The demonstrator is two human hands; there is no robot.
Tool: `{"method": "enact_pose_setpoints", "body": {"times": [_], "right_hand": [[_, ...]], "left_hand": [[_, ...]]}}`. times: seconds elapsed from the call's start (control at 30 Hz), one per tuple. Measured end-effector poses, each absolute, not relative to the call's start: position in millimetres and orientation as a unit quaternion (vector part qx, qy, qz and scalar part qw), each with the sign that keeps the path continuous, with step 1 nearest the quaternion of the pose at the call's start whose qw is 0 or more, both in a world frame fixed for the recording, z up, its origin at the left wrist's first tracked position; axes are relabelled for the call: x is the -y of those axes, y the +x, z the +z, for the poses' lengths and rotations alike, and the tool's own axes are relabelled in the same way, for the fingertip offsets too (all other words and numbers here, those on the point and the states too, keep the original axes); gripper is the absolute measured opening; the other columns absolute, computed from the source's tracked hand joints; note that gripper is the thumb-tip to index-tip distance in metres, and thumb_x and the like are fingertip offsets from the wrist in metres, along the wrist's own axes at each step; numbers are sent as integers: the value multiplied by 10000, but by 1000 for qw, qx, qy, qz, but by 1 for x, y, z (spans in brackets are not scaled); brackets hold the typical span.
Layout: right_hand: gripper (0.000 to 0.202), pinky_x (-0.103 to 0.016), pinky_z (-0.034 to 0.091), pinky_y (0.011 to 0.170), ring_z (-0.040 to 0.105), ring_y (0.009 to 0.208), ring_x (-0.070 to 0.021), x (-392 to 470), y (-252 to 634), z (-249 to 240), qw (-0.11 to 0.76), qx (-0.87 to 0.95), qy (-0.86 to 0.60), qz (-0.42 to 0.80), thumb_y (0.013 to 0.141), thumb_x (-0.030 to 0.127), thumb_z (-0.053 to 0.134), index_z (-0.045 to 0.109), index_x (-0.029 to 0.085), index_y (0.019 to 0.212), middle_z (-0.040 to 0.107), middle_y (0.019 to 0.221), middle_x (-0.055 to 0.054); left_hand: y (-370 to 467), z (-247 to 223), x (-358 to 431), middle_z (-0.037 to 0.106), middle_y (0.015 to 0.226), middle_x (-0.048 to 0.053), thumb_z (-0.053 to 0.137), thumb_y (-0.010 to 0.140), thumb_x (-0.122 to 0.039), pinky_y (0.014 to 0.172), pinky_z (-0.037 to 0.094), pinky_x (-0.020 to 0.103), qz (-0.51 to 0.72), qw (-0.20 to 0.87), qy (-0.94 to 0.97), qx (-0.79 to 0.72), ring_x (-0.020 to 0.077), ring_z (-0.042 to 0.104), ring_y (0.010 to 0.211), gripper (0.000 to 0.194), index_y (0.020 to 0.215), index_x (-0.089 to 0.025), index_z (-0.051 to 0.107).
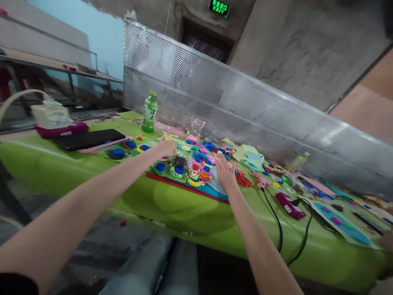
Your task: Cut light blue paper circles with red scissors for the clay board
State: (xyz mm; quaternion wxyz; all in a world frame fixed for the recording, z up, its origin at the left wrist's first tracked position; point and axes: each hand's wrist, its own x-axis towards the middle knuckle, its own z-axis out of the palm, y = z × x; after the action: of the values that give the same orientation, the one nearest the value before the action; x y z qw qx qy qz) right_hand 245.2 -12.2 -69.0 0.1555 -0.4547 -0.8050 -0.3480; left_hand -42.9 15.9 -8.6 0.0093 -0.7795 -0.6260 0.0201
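Observation:
Both arms reach out over a table with a green cover (172,209). My left hand (167,147) is at the pile of small colourful pieces; its fingers are blurred and partly turned away, and what they touch is unclear. My right hand (225,169) rests at the pile's right side with its fingers spread, beside a light blue sheet (216,183). Between the hands lie pink, blue and yellow pieces, some in clear plastic, with an orange round piece (205,176) near the front. Red-handled scissors (243,179) lie just right of my right hand.
A green bottle (150,112) stands behind the pile. Leftward are a black tablet-like object (90,139) and a tissue box (52,114). Rightward are a purple box (290,206) with black cables and a blue cutout (342,223). Another person's hand (387,239) shows at the right edge.

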Motion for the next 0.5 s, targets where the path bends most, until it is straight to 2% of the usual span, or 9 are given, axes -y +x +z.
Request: {"method": "enact_pose_setpoints", "body": {"times": [0.13,0.23,0.3,0.4,0.5], "right_hand": [[430,-451,204,1025,318,1307,-225,15,246,-63,108,855,-345,-371,855,73,348,494,155,1250,416,1383,-139],[450,-421,248,1019,396,1257,-221,15,246,-49,80,875,-294,-377,835,99,366,489,174,1262,459,1355,-124],[457,-418,290,996,425,1229,-243,10,240,-35,83,875,-292,-378,826,135,380,476,123,1272,442,1359,-161],[443,-440,298,990,427,1225,-257,-4,227,-19,92,886,-273,-364,839,152,372,479,97,1266,430,1360,-187],[421,-437,266,1015,407,1249,-231,-22,219,-19,68,908,-215,-352,860,115,345,496,150,1251,449,1355,-147]], "left_hand": [[-65,-7,-20,611,1008,72,510,845,-384,826,467,414,-11,-31,-798,602,189,583,913,307,1001,-129,583],[-82,-9,-22,650,1001,62,474,845,-420,818,441,367,-66,-58,-811,579,177,593,887,326,975,-163,629],[-92,-9,-24,654,1069,46,424,851,-427,809,414,318,-111,-62,-808,575,182,588,932,346,1017,-211,638],[-103,-7,-26,639,1126,44,397,853,-371,805,380,280,-156,-47,-798,581,193,562,1012,348,1092,-225,603],[-111,-4,-22,688,975,57,442,827,-315,763,370,275,-140,-38,-801,580,191,595,910,284,979,-188,645]]}}
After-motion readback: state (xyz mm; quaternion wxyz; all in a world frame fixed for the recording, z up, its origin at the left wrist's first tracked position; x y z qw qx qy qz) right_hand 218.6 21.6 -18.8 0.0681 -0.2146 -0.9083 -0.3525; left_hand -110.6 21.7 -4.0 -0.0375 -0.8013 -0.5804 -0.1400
